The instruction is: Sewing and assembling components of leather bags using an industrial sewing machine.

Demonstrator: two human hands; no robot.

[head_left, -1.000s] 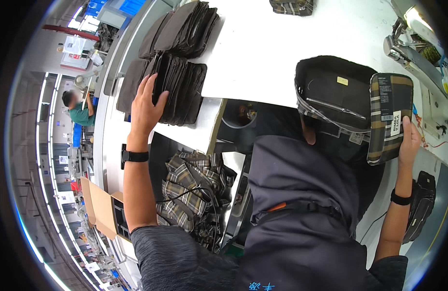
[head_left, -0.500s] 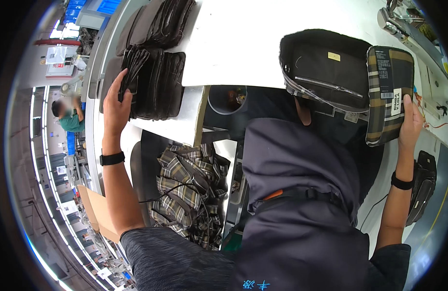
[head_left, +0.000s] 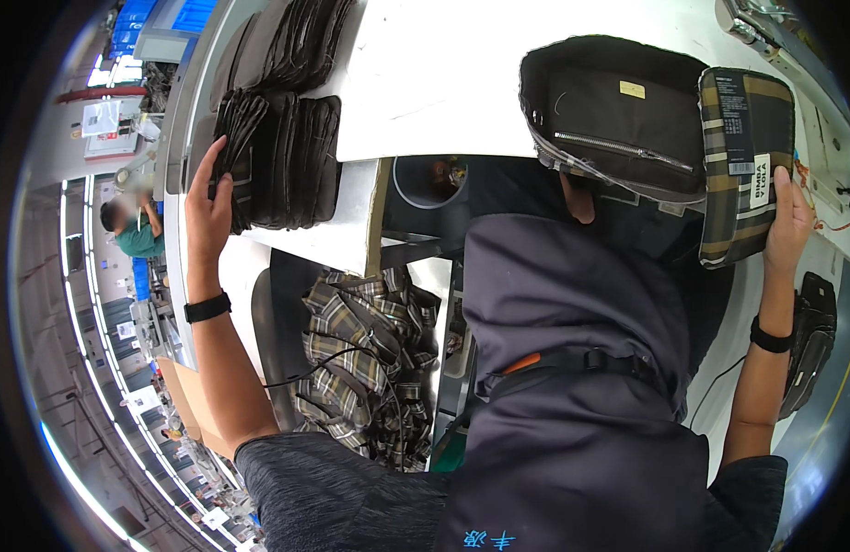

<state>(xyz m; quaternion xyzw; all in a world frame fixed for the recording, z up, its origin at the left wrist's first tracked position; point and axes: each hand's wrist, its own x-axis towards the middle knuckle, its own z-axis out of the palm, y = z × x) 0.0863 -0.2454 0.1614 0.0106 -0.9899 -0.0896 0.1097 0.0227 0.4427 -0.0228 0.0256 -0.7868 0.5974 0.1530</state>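
My left hand [head_left: 208,207] rests at the left edge of a stack of dark fabric panels [head_left: 300,161], with thumb and index finger apart against the nearest pieces. The stack's left pieces lean and fan out at the top. My right hand [head_left: 788,225] grips the lower right edge of a padded plaid panel [head_left: 751,110], its thumb on top and the other fingers hidden beneath. The panel carries a dark label strip and a white tag. Beside it, a black bag body [head_left: 618,120] with a silver zipper and a small yellow patch lies open on the table edge.
A second stack of dark pieces [head_left: 287,41] sits farther back on the white table [head_left: 425,83]. Plaid pieces [head_left: 351,368] are heaped below, near a bin [head_left: 431,179]. Black bags [head_left: 811,340] lie at the far right. Another person [head_left: 139,230] works far left.
My left hand has shifted slightly left and down, and the fanned dark panels have settled back leftward. My right hand and the plaid panel stay together; the whole view has moved slightly.
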